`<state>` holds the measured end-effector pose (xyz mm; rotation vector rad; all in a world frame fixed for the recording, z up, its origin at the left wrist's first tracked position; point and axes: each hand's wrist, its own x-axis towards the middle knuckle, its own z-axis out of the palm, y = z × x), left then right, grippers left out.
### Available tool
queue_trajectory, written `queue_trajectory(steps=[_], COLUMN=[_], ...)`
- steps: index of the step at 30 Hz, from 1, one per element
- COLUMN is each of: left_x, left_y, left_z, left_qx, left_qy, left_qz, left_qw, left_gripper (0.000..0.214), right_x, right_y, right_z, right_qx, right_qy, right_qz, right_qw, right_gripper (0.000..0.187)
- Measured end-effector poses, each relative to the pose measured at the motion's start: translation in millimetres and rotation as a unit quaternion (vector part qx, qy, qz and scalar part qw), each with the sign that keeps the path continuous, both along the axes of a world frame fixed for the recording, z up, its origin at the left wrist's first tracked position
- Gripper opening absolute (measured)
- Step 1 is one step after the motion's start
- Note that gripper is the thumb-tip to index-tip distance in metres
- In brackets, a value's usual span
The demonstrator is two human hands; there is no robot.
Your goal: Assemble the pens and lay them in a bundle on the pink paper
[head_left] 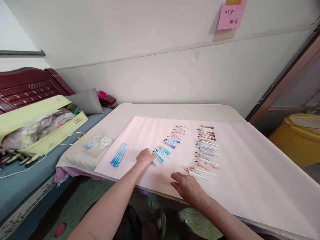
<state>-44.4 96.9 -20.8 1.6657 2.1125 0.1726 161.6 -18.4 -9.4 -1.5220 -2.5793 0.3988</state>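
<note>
My left hand point(145, 157) is closed at the near end of a curved line of pens, fingers on a pale blue pen point(154, 163) that shows partly beneath them. Just beyond the fingertips lie a blue-and-white pen point(159, 157) and a white stick-like pen part point(163, 153). Over the table's near side hovers my right hand point(186, 186), its fingers loosely bent and apart, nothing visible in them. Close by is a white pen part point(199, 175) at the bottom of the right-hand column of pens point(206, 146), which run from brown through pale to orange patterns.
Several blue pens point(119, 155) lie side by side on the left of the pink sheet point(240, 160). A clear plastic bag point(98, 144) rests beyond them. Further left are an open yellow suitcase point(37, 130) and a grey pillow point(86, 101). A yellow bin point(297, 140) stands at right.
</note>
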Motion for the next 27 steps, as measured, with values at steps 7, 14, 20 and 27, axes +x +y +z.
queue_trajectory(steps=[7, 14, 20, 27], left_x=[1, -4, -12, -15], left_y=[-7, -5, -1, -12], left_z=[-6.1, -2.1, 19.5, 32.3], left_qx=[0.005, 0.052, 0.057, 0.017], left_qy=[-0.051, -0.240, -0.489, -0.627], left_qz=[0.041, 0.125, 0.184, 0.257], left_qw=[0.998, 0.961, 0.850, 0.735], left_gripper=[0.020, 0.030, 0.014, 0.008], right_x=[-3, -23, -50, -79], right_y=[6, 24, 48, 58], right_z=[-2.3, -9.9, -25.9, -38.3], right_qx=[-0.001, -0.001, -0.008, -0.023], right_qy=[-0.025, 0.009, 0.020, 0.020], right_qz=[-0.040, -0.134, -0.234, -0.286], right_qw=[0.999, 0.991, 0.972, 0.958], right_gripper=[0.017, 0.018, 0.019, 0.024])
